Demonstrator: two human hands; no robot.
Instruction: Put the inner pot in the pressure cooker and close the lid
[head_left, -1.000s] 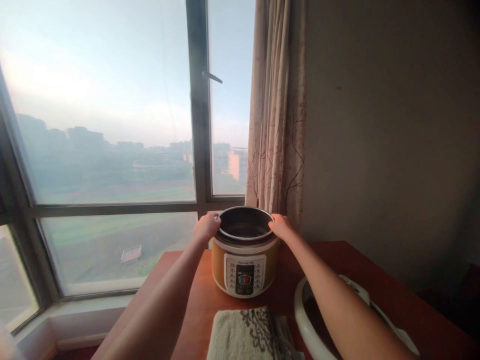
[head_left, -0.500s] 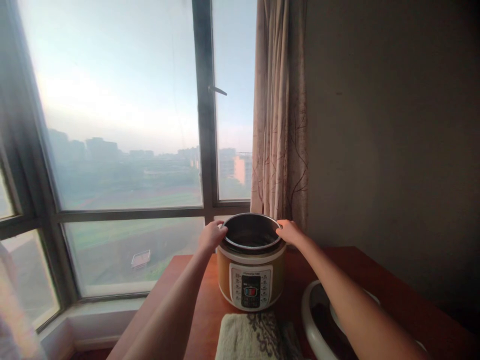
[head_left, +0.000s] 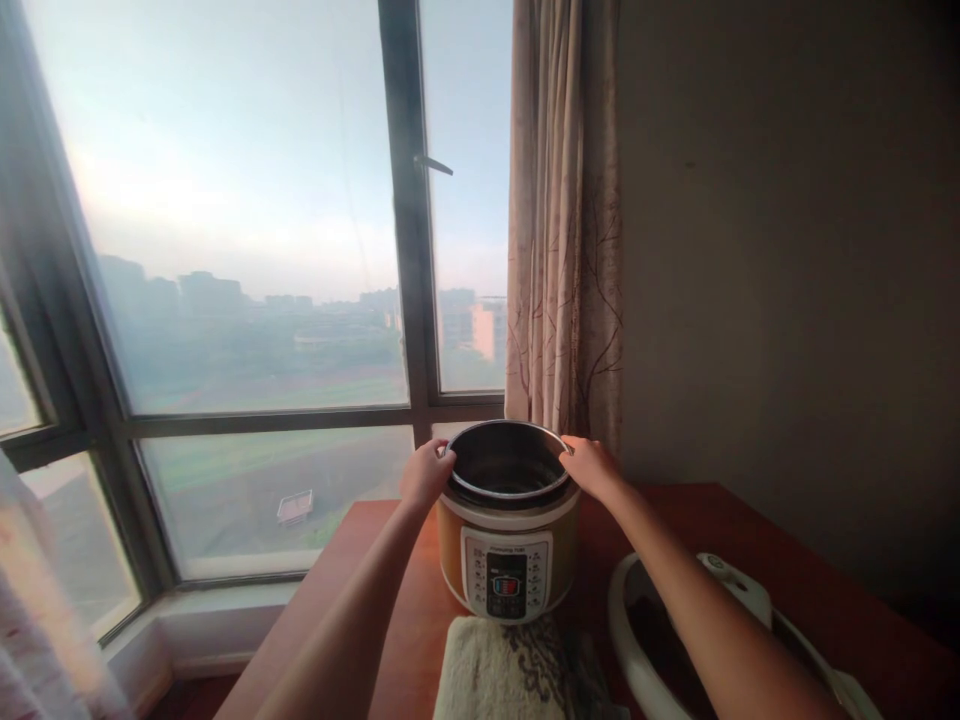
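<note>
A dark inner pot (head_left: 510,465) with a shiny metal rim sits slightly raised in the opening of a rice cooker (head_left: 506,560). The cooker has a tan body and a white-framed control panel. My left hand (head_left: 427,472) is closed on the left side of the pot's rim, thumb toward the inside. On the opposite side my right hand (head_left: 590,465) pinches the rim in the same way. In front of the cooker lies a folded cream towel (head_left: 487,672) with a dark pattern. The pot's lower part is hidden inside the cooker.
The cooker stands on a reddish-brown table (head_left: 416,590). A white lid (head_left: 626,630) lies at the right, partly behind my right forearm. Beyond the table are a large window (head_left: 262,250), a beige curtain (head_left: 547,220) and a dark wall (head_left: 765,250).
The view has shifted slightly, and the cooker appears a little larger. Both hands keep their hold on the pot's rim. More of the lid's right part shows beside my right forearm.
</note>
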